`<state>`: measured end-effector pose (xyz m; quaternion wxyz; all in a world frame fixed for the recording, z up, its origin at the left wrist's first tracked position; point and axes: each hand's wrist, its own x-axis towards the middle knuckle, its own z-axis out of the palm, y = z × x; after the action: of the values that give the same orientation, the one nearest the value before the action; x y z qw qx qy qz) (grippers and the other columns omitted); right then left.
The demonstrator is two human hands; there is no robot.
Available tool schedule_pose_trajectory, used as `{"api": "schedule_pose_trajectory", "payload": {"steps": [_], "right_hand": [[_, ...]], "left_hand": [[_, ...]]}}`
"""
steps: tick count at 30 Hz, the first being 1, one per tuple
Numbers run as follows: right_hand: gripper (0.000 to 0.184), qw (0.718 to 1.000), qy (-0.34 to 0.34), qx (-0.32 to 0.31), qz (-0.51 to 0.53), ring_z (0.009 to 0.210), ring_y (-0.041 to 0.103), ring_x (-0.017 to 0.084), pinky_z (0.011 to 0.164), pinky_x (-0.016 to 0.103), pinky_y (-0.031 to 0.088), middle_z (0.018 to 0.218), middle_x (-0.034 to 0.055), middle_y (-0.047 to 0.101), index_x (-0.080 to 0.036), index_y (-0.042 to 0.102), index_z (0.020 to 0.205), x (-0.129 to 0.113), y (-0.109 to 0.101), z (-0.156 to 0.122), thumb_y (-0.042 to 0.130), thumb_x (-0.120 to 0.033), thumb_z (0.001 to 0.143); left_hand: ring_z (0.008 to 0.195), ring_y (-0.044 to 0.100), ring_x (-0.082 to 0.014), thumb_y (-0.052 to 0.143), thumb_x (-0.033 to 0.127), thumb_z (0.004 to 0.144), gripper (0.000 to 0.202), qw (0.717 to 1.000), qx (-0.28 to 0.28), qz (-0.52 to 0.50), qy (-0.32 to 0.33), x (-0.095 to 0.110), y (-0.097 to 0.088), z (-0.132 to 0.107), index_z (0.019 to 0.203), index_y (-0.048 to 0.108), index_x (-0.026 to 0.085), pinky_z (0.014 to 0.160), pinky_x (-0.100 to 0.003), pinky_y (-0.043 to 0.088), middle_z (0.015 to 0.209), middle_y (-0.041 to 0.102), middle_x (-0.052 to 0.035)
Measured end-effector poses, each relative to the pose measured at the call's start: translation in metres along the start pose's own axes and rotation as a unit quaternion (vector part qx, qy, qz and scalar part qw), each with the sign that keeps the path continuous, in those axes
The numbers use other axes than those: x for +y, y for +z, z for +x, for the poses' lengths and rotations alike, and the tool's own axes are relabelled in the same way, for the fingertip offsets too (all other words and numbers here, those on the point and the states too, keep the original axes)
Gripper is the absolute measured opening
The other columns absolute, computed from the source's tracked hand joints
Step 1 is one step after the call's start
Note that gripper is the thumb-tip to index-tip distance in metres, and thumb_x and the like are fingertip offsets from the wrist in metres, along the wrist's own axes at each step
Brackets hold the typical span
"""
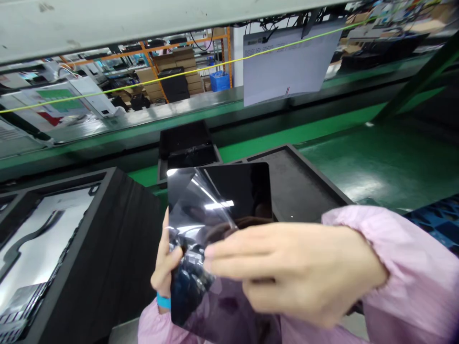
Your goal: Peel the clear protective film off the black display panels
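A glossy black tablet screen (253,193) is held up tilted before me in the head view. My left hand (165,263) grips it by its left edge, thumb on the front and fingers behind. Over the left part of the screen lies a clear film (195,198), creased and partly lifted, with bright reflections in it. My right hand (290,267), slightly blurred, is closed in front of the screen with its fingertips pinched on the film. The lower part of the screen is partly covered by my right hand.
A black foam tray stack (125,239) with metallic panels stands left. Another black tray (297,181) sits behind the screen, and a smaller tray (186,136) farther back. The green bench (358,157) extends right. A white monitor (287,67) and a yellow cord (143,83) hang beyond.
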<state>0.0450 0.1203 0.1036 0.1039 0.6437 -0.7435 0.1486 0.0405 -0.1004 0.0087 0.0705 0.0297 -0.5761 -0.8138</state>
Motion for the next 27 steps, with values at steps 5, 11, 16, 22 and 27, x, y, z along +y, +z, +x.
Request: {"api": "schedule_pose_trajectory", "payload": {"steps": [5,11,16,22,27], "right_hand": [[0.022,0.988,0.083,0.130,0.020,0.138,0.031,0.026,0.112,0.047,0.033,0.139,0.0148,0.044,-0.014,0.060,0.071,0.040,-0.001,-0.006,0.055,-0.025,0.090],[0.034,0.885,0.285,0.363,-0.061,0.134,0.035,0.026,0.112,0.052,0.031,0.126,0.0011,0.055,-0.017,0.042,0.052,0.056,0.022,0.004,0.057,-0.023,0.082],[0.031,0.835,0.327,0.444,0.006,0.127,0.044,0.026,0.110,0.052,0.034,0.116,0.0009,0.061,-0.018,0.036,0.052,0.066,0.030,0.011,0.055,-0.017,0.076],[0.030,0.810,0.346,0.467,0.081,0.116,0.053,0.022,0.105,0.047,0.040,0.109,0.0007,0.064,-0.018,0.033,0.052,0.072,0.032,0.014,0.053,-0.014,0.074],[0.028,0.799,0.342,0.483,0.108,0.110,0.058,0.020,0.100,0.042,0.045,0.107,0.0012,0.065,-0.019,0.034,0.052,0.074,0.032,0.016,0.051,-0.014,0.074]], "left_hand": [[0.139,0.034,-0.0176,0.047,0.032,0.093,0.039,0.997,-0.066,-0.044,-0.005,-0.011,0.009,0.026,0.131,0.056,0.029,0.113,-0.026,0.032,0.144,0.048,0.0069],[0.137,0.039,-0.0237,0.058,0.029,0.089,0.041,0.995,-0.018,0.075,0.057,-0.017,0.012,0.033,0.130,0.058,0.027,0.117,-0.037,0.028,0.138,0.055,0.0035],[0.135,0.041,-0.0219,0.061,0.021,0.087,0.037,0.989,-0.016,0.120,0.082,-0.020,0.015,0.040,0.124,0.063,0.025,0.118,-0.031,0.025,0.133,0.059,0.0049],[0.132,0.045,-0.0218,0.063,0.021,0.086,0.033,0.989,-0.067,0.064,0.114,-0.030,0.005,0.049,0.118,0.067,0.025,0.116,-0.029,0.030,0.130,0.062,0.0052],[0.134,0.043,-0.0224,0.063,0.026,0.087,0.032,0.993,-0.070,0.050,0.086,-0.024,0.008,0.050,0.119,0.066,0.020,0.117,-0.030,0.029,0.131,0.061,0.0047]]}}
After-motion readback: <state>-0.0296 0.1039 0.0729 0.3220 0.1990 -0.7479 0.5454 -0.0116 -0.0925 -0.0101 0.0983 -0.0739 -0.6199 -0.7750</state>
